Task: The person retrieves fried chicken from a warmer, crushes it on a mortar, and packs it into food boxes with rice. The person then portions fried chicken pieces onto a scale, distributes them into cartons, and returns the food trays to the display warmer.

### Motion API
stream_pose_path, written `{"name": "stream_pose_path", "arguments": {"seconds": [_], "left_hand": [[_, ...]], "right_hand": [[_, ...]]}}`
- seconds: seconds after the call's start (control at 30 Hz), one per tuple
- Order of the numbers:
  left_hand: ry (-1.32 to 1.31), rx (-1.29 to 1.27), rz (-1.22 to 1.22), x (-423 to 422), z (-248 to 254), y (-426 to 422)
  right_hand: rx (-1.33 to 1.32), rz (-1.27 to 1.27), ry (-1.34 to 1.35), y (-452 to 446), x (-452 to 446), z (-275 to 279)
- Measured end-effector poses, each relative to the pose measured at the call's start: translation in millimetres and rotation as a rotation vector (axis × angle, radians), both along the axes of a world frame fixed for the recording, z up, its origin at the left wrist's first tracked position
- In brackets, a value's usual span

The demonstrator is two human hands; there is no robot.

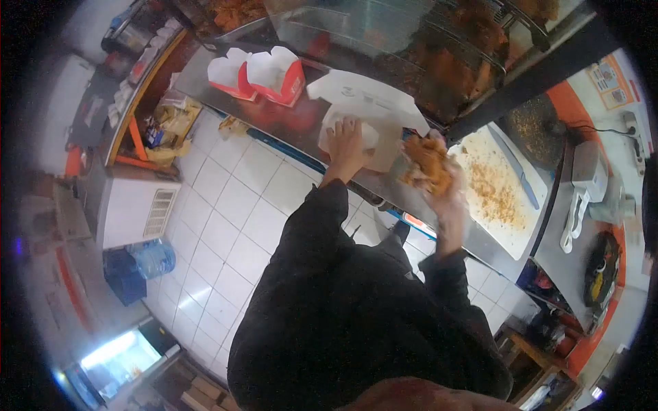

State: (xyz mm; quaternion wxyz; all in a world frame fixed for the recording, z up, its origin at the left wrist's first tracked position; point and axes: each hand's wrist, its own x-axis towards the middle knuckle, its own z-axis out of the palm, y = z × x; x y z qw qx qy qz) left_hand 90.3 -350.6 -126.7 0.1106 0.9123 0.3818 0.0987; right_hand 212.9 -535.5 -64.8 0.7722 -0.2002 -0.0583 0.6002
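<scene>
An open white carton (391, 147) with its lid folded back lies on the metal counter. My left hand (347, 145) rests on a pale, rounded thing at the carton's left part, fingers spread. Just right of the carton, my right hand (449, 188) is closed round browned, cooked food (428, 161), and its fingers are blurred. A white cutting board (497, 192) strewn with brown crumbs is to the right of that hand, with a knife (517, 168) along its far side.
Two open red and white boxes (275, 75) stand at the counter's left. A glass cabinet (391, 41) rises behind the carton. Beyond the board are a round dark tray (534, 130) and a white-handled utensil (574, 220). White floor tiles (233, 219) show below.
</scene>
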Motion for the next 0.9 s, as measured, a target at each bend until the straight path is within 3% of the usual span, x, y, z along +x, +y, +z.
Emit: {"name": "stream_pose_path", "arguments": {"seconds": [0.03, 0.1, 0.13, 0.17, 0.2, 0.27, 0.3, 0.37, 0.4, 0.47, 0.5, 0.53, 0.6, 0.73, 0.77, 0.87, 0.9], "left_hand": [[-0.01, -0.003, -0.014, -4.8, 2.0, 7.7], [-0.112, -0.141, -0.217, -21.7, 2.6, 14.6], [-0.109, -0.15, -0.23, -28.6, -2.8, 16.8], [-0.237, -0.178, -0.266, -33.8, -10.5, 21.9], [-0.367, -0.2, -0.3, -37.8, -9.9, 28.5], [-0.375, -0.28, -0.325, -46.0, -9.9, 37.1], [-0.377, -0.375, -0.341, -49.6, -10.0, 38.0], [-0.381, -0.408, -0.331, -51.5, -5.5, 38.5], [-0.392, -0.429, -0.316, -50.4, -4.6, 37.1], [-0.425, -0.378, -0.226, -46.0, -8.8, 30.6], [-0.455, -0.314, -0.136, -44.0, -11.0, 27.9], [-0.461, -0.311, -0.135, -42.6, -13.1, 27.7], [-0.403, -0.328, -0.18, -41.8, -20.1, 29.2], [-0.448, -0.368, -0.265, -41.3, -23.7, 33.8], [-0.386, -0.452, -0.243, -42.4, -21.7, 33.2], [-0.509, -0.352, -0.285, -35.5, -45.4, 30.7], [-0.482, -0.357, -0.31, -36.9, -42.8, 29.5]], "right_hand": [[-0.003, -0.014, -0.01, 22.6, -8.2, -2.2], [-0.342, -0.193, -0.303, 60.8, -27.3, -8.4], [-0.352, -0.204, -0.299, 64.7, -18.9, -44.5], [-0.43, -0.126, -0.984, 64.3, -2.0, -100.7], [-0.464, -0.076, -1.186, 72.7, -6.4, -102.3], [-0.525, 0.0, -1.602, 88.9, -15.1, -106.7], [-0.606, -0.055, -1.436, 101.4, -32.1, -83.0], [-0.8, -0.029, -1.443, 118.5, -56.8, -27.7], [-0.809, -0.024, -1.443, 121.4, -60.2, -34.5], [-0.743, -0.281, -2.149, 127.0, -64.0, -51.9], [-0.957, -0.129, -2.187, 130.4, -71.6, -44.4], [-0.953, -0.132, -2.193, 130.1, -71.9, -47.6], [-0.793, -0.386, -2.39, 130.7, -70.8, -55.9], [-1.033, 0.074, -2.354, 133.2, -65.8, -54.7], [-1.019, 0.027, -2.288, 131.7, -61.8, -52.2], [-0.97, 0.079, -2.132, 127.8, -44.4, -59.1], [-1.079, 0.225, -1.973, 132.5, -48.9, -37.4]]}}
